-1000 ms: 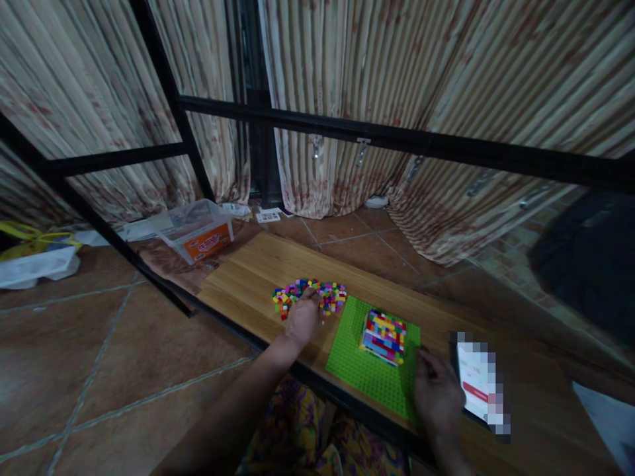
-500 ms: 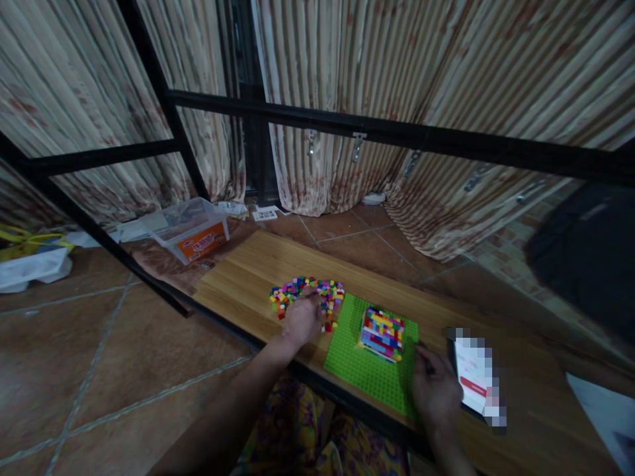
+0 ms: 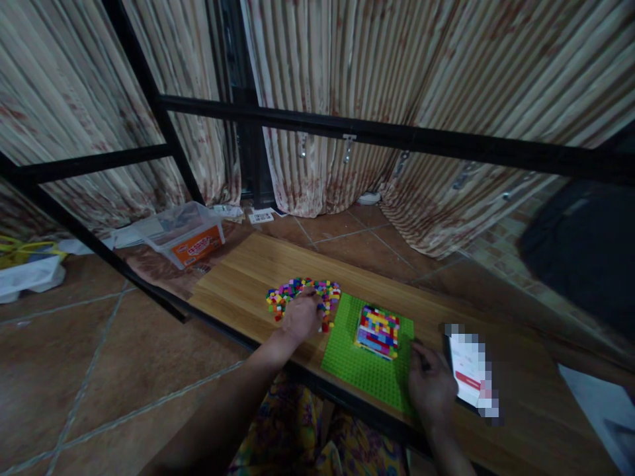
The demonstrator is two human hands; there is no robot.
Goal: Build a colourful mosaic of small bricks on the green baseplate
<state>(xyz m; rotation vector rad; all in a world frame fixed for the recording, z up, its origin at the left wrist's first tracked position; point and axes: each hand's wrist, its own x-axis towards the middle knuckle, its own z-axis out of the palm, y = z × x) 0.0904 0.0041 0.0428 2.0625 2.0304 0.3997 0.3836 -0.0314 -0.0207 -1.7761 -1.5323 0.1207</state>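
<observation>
Left hand (image 3: 302, 316): fingers bent down into the loose bricks (image 3: 296, 285); I can't tell whether they're pinched on a piece or apart, since the hand hides its own tips. Right hand (image 3: 431, 383): fingers curled toward the thumb by the baseplate (image 3: 342, 360), right edge; can't tell if anything is held.

Risks, my judgement: a sideways sweep of the left knuckles could scatter pieces over the table (image 3: 243, 271), nothing walling them in. A blind pinch might bring up two. A right-hand bump could skew the baseplate, or the phone (image 3: 465, 370) just beyond. The brick block (image 3: 378, 332) stands on the baseplate between the hands; off-centre pressure might loosen it.

Pose: left forearm (image 3: 233, 403) long and slanting in, back of hand up; right forearm (image 3: 449, 449) short in view, hand low.
</observation>
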